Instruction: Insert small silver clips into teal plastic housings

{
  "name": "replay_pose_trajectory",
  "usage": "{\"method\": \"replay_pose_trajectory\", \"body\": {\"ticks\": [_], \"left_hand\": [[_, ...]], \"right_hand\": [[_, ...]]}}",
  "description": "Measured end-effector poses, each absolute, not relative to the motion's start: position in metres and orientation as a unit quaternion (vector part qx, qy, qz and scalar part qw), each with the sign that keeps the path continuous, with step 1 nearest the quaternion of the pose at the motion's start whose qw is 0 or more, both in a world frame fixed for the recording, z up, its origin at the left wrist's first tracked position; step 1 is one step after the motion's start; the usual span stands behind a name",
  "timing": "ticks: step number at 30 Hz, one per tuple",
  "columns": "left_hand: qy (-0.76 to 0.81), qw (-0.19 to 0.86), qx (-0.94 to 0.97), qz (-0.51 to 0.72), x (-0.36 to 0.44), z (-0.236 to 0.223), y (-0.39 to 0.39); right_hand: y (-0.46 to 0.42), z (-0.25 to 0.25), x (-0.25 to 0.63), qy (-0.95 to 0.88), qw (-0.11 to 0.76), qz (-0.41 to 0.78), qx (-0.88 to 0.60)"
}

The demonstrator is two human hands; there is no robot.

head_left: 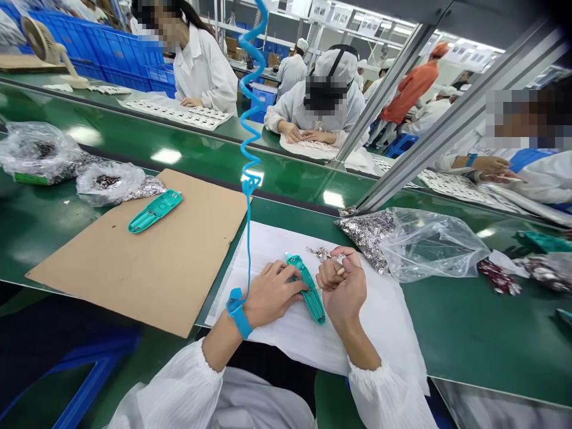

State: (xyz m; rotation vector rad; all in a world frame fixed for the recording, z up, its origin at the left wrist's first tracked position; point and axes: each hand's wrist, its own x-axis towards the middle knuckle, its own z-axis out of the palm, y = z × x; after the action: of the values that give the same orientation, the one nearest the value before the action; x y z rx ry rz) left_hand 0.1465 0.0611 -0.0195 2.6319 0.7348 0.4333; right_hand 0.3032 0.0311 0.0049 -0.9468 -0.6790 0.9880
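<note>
A teal plastic casing half [314, 301], long and hollow, lies slanted on a white sheet [277, 325]. My left hand [272, 292], with a blue wrist strap [240, 316], steadies the casing, fingers and thumb closed at its left edge. Just right of the casing, my right hand [344, 286] is curled into a fist. Something small and pale shows at its fingers, too little to name. Behind the fist is a small pile of shiny metal parts [322, 253], partly covered by it.
Another teal casing half [155, 211] rests on brown cardboard [179, 286] at left. Bags of small parts [109, 182] stand behind it; a clear bag of metal pieces [370, 235] lies at right. A coiled blue cord [250, 101] hangs down to my strap. Co-workers sit across the green bench.
</note>
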Motion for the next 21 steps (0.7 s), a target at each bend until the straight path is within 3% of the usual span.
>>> {"method": "replay_pose_trajectory", "body": {"ticks": [21], "left_hand": [[0.265,0.134,0.944,0.145,0.149,-0.026,0.062]], "right_hand": [[0.033,-0.011,0.294,-0.314,0.707,0.451,-0.445]]}}
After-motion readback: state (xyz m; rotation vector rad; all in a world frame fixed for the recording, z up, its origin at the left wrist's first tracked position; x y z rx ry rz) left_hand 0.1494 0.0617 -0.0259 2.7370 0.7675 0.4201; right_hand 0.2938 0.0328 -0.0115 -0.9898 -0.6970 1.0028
